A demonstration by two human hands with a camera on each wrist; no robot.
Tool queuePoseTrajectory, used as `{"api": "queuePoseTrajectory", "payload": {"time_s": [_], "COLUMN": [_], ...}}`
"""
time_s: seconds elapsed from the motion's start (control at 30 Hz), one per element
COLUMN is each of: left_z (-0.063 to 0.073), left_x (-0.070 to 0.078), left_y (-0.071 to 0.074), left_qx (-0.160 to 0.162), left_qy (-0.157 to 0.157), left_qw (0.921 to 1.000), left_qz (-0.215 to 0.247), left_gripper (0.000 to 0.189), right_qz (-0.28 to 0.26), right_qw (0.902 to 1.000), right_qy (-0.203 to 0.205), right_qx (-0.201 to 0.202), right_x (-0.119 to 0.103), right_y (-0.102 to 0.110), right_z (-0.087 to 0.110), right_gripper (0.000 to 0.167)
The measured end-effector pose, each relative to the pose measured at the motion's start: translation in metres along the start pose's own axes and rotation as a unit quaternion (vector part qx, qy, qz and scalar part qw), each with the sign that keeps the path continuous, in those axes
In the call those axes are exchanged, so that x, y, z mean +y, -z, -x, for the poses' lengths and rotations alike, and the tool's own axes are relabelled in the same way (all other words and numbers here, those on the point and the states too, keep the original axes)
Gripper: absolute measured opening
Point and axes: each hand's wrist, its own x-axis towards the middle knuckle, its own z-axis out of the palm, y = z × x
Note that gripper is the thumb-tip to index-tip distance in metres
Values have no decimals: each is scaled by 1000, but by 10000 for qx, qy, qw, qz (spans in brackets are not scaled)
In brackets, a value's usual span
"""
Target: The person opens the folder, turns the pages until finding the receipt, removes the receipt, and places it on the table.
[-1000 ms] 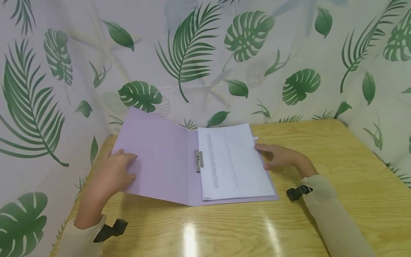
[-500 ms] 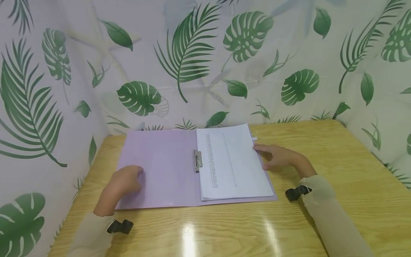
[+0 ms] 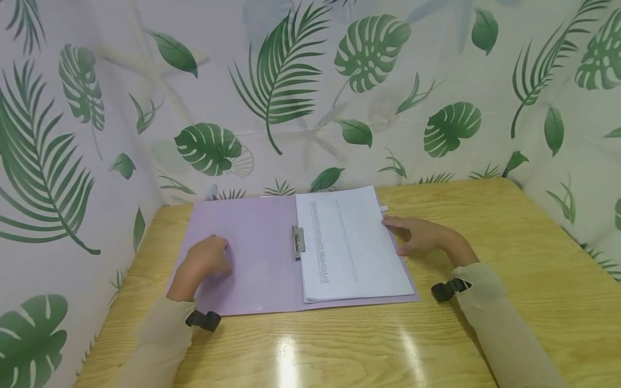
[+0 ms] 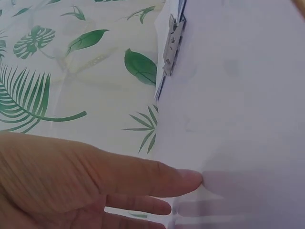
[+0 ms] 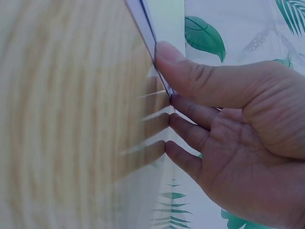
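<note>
A light purple folder point(image 3: 262, 269) lies spread flat on the table. White printed sheets point(image 3: 349, 248) rest on its right side, beside a metal clip point(image 3: 298, 242) near the spine. My left hand point(image 3: 206, 261) is over the left cover, its fingertips at the cover's surface and nothing held. In the left wrist view, the thumb point(image 4: 186, 181) and fingers are extended above their reflections in the cover. At the right edge of the sheets and folder rests my right hand point(image 3: 424, 237), fingers spread. Its thumb point(image 5: 169, 57) touches the folder's edge in the right wrist view, while the other fingertips meet the tabletop.
The wooden table point(image 3: 509, 242) reaches out around the folder on both sides and in front. Behind it hangs a white leaf-patterned cloth point(image 3: 301, 161), which also lines both sides. A small white tab point(image 3: 384, 208) sticks out from the folder's right edge.
The raised left cover has come down flat onto the table. My left hand has gone down with it, then moved inward to the right over the cover. The right hand has stayed put.
</note>
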Motion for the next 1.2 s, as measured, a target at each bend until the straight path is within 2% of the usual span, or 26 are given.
{"api": "queuePoseTrajectory", "payload": {"time_s": [0.17,0.27,0.4,0.63,0.9,1.07,1.2], "left_z": [-16,-22,-26,-30,-29,-28,-31], "left_x": [7,9,13,21,32,35,34], "left_y": [0,2,3,4,7,4,-2], "left_qx": [-44,-21,-58,-99,-178,-235,-1], "left_qy": [184,332,512,662,643,673,354], "left_qw": [9998,9994,9986,9971,9963,9959,9983], "left_qz": [76,41,-107,-353,-541,-563,-470], "left_gripper": [60,56,48,49,51,51,56], "right_qz": [-46,-8,31,-55,30,123,110], "right_qw": [9999,9999,10000,10000,9999,9996,9994], "right_qy": [127,151,90,39,6,-88,-177], "right_qx": [24,20,-20,-40,140,252,277], "right_x": [1,1,2,-1,-2,-3,-6], "right_y": [1,0,-1,1,-1,-4,-4], "right_z": [1,0,-2,-1,1,-3,-5], "right_gripper": [81,82,82,80,70,71,73]}}
